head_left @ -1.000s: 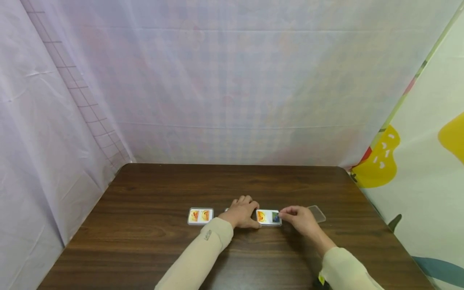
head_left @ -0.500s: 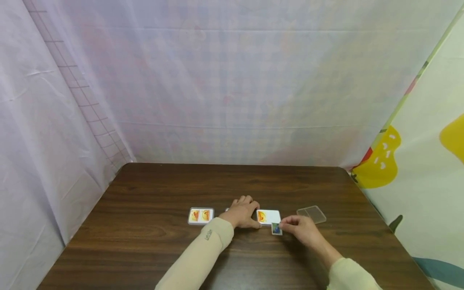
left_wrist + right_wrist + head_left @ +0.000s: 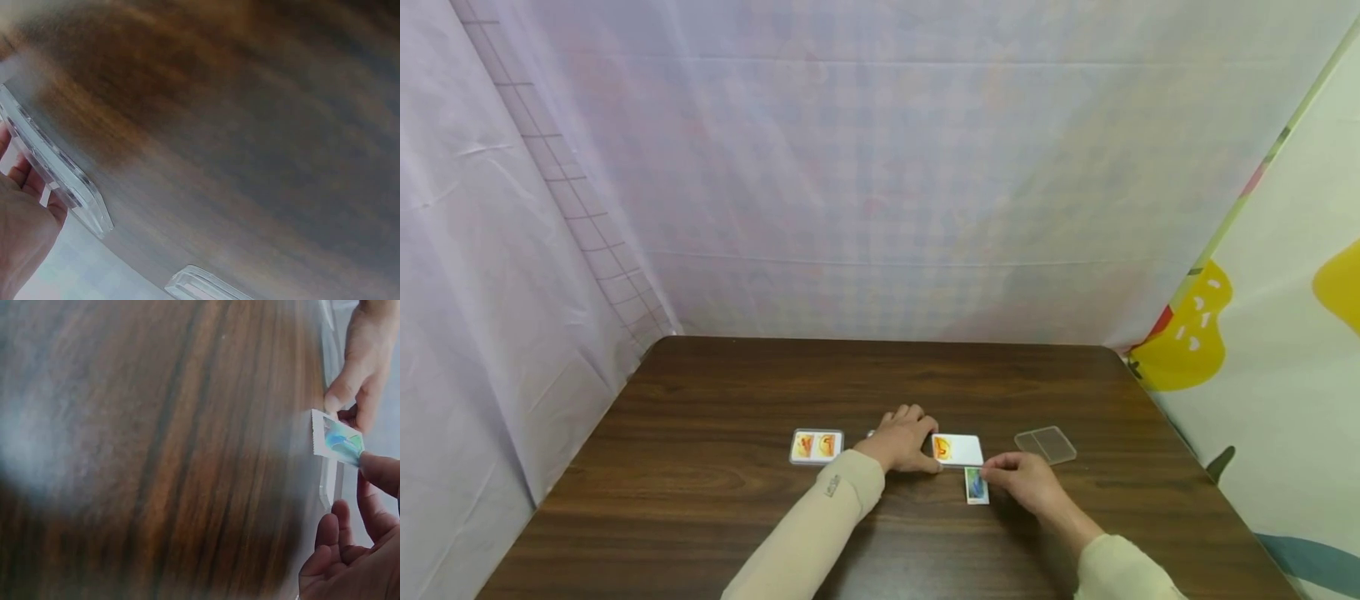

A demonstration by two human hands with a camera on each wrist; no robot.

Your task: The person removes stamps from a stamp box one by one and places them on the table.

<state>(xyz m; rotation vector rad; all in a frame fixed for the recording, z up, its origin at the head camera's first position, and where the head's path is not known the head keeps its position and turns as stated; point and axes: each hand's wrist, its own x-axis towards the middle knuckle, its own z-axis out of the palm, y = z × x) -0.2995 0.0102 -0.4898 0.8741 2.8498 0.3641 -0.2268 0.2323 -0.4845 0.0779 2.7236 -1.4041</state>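
Stamp (image 3: 976, 485): small blue-green piece with a toothed white border, now lying on the table (image 3: 700, 500) just in front of the white card's near right corner; a second ago it was sitting on that card's right half, half a second ago it was at the card's near edge.
Right hand (image 3: 1026, 482): fingertips are touching the stamp's right side; in the wrist view the forefinger (image 3: 380, 472) is pressing on its edge while the other fingers are curling loosely beneath, holding nothing.
Card (image 3: 957, 449): white plate with an orange picture on its left half; its right half is now showing bare white where the stamp was.
Left hand (image 3: 901, 439): resting curled over the card's left end and pinning it, in the same place as a second ago; the wrist view is showing the fingers (image 3: 25, 181) gripping a clear edge.
Meaning: the stamp is judged to be coming off the card, the removal nearly complete.
Second card (image 3: 816, 445): lying left of the left hand, carrying two orange pictures, apart from both hands.
Clear lid (image 3: 1046, 444): lying flat to the right, behind the right hand, not touched.
Open room: bare wood is stretching from the stamp to the near edge, and wide to the left front.
Edges: curtains are closing the left, far and right sides.
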